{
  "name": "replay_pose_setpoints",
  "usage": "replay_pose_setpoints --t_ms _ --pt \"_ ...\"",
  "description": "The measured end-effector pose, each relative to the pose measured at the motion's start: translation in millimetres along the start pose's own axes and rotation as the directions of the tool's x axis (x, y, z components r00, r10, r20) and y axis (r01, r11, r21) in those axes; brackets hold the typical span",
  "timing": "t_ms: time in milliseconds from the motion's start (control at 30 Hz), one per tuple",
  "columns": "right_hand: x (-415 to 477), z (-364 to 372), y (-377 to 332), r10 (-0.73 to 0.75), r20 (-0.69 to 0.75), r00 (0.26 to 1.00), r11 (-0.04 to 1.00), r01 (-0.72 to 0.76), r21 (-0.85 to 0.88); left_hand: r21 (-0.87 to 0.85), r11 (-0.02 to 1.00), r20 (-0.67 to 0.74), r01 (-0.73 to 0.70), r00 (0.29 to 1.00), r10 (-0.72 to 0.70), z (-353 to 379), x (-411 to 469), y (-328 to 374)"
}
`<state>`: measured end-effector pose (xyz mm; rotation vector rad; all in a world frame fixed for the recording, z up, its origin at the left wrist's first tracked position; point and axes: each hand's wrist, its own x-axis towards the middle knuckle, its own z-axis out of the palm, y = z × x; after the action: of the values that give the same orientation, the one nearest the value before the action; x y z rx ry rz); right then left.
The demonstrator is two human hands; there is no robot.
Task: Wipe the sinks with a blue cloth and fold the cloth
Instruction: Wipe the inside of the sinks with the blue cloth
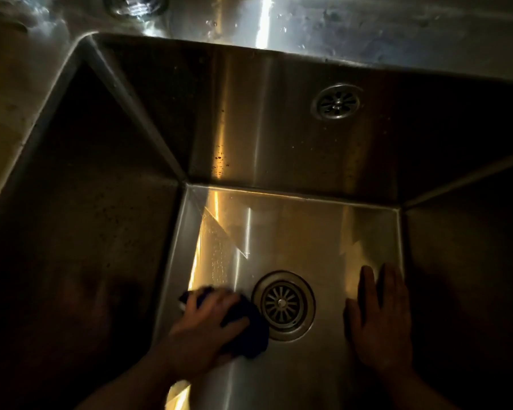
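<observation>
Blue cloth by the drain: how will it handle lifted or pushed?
Probably floppy: the cloth bunches under the left hand. Likely slides easily on the smooth steel sink floor. Possibly damp, so heavier; cannot confirm.

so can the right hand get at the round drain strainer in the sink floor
Probably yes: the right hand lies flat just beside the round metal drain strainer, bare steel between them; the dark blue cloth is on its far side.
</observation>
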<state>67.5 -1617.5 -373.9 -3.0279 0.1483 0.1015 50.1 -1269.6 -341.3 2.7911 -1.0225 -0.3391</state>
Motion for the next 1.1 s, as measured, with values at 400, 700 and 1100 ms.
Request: replay_pose_setpoints --t_ms 400,700,1100 --pt "2 -7 -6 0.008 -0.013 1.0 1.0 -0.007 0.016 -0.109 0.839 -0.244 0.533 0.804 -0.543 -45 131 -108" --pt "0 -14 -9 0.014 0.091 0.996 0.998 -0.009 -0.056 -0.067 0.78 0.115 0.622 0.781 -0.613 -26 18 4" --pt "-9 -53 -64 0.09 0.425 0.901 0.981 -0.005 -0.196 -0.096 0.806 0.638 0.584 0.657 -0.4 -15 -44 73"
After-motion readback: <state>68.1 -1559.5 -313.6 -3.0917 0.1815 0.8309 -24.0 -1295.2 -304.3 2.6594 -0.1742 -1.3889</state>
